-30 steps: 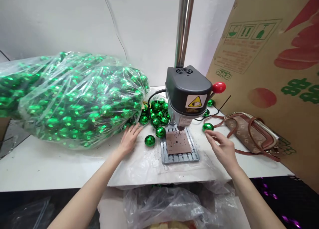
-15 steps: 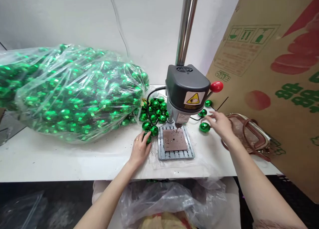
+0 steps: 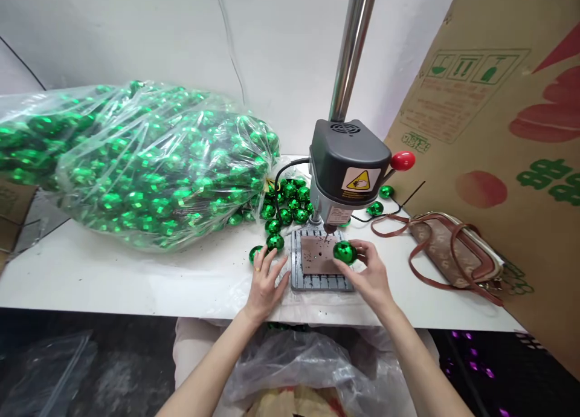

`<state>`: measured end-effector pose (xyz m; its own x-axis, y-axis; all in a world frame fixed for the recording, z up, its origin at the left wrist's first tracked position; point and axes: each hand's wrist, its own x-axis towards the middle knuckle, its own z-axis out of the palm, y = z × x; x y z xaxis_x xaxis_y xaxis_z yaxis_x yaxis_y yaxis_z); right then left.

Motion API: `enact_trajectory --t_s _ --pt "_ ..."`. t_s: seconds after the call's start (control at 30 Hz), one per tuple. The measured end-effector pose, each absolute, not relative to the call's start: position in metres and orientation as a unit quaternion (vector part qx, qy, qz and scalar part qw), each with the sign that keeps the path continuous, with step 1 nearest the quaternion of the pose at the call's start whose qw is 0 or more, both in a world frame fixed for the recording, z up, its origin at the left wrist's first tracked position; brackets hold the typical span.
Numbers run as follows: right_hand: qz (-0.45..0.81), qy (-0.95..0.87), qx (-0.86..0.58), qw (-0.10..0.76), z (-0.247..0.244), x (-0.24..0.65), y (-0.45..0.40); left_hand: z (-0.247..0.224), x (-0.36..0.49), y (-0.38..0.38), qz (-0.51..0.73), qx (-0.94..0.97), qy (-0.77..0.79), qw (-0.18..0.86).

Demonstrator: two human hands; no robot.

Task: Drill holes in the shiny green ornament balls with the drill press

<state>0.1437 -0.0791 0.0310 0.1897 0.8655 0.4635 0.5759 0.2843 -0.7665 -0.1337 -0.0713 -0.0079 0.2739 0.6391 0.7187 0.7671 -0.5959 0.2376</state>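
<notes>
Head view: my right hand (image 3: pixel 371 278) has a shiny green ball (image 3: pixel 345 252) pinched between thumb and fingers, over the right part of the brown board (image 3: pixel 310 258). From the ball, the hole (image 3: pixel 319 254) in that board lies to the left, and the bit (image 3: pixel 327 238) of the drill (image 3: pixel 348 160) hangs on that same side. The ball looks round, with no long axis to judge. My left hand (image 3: pixel 266 287), fingers spread, is farther off, beside the two nearest loose balls (image 3: pixel 275 242); whether it touches them I can't tell.
</notes>
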Motion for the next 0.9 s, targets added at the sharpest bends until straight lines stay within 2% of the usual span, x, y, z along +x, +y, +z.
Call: enact_trajectory --t_s 0.1,0.2,0.3,0.37,0.43,0.47,0.63,0.7,0.77,0.9 --pt "0.152 -0.639 -0.534 0.532 0.027 0.11 -0.098 0.006 -0.127 -0.08 -0.439 -0.817 -0.374 0.011" --pt "0.144 -0.687 -0.484 0.523 0.023 0.084 -0.118 0.023 -0.109 -0.096 -0.394 -0.844 -0.311 -0.19" --pt "0.147 -0.729 -0.446 0.498 0.024 0.073 -0.129 0.029 -0.09 -0.108 -0.405 -0.769 -0.338 -0.361" --pt "0.167 -0.759 -0.429 0.461 0.031 0.081 -0.124 0.023 -0.085 -0.106 -0.441 -0.704 -0.383 -0.404" --pt "0.189 -0.786 -0.432 0.401 0.043 0.105 -0.102 0.014 -0.09 -0.1 -0.47 -0.671 -0.437 -0.372" --pt "0.182 -0.77 -0.463 0.399 0.05 0.122 -0.084 0.01 -0.098 -0.095 -0.485 -0.668 -0.463 -0.325" --pt "0.069 -0.594 -0.683 0.42 0.072 0.226 0.036 -0.004 -0.16 -0.082 -0.539 -0.689 -0.483 0.041" --pt "0.044 -0.548 -0.738 0.391 0.067 0.252 0.076 -0.007 -0.185 -0.08 -0.514 -0.698 -0.481 0.133" --pt "0.044 -0.541 -0.765 0.348 0.054 0.264 0.101 -0.01 -0.202 -0.079 -0.499 -0.688 -0.5 0.164" --pt "0.069 -0.56 -0.782 0.266 0.028 0.27 0.127 -0.018 -0.215 -0.076 -0.534 -0.61 -0.566 0.151"
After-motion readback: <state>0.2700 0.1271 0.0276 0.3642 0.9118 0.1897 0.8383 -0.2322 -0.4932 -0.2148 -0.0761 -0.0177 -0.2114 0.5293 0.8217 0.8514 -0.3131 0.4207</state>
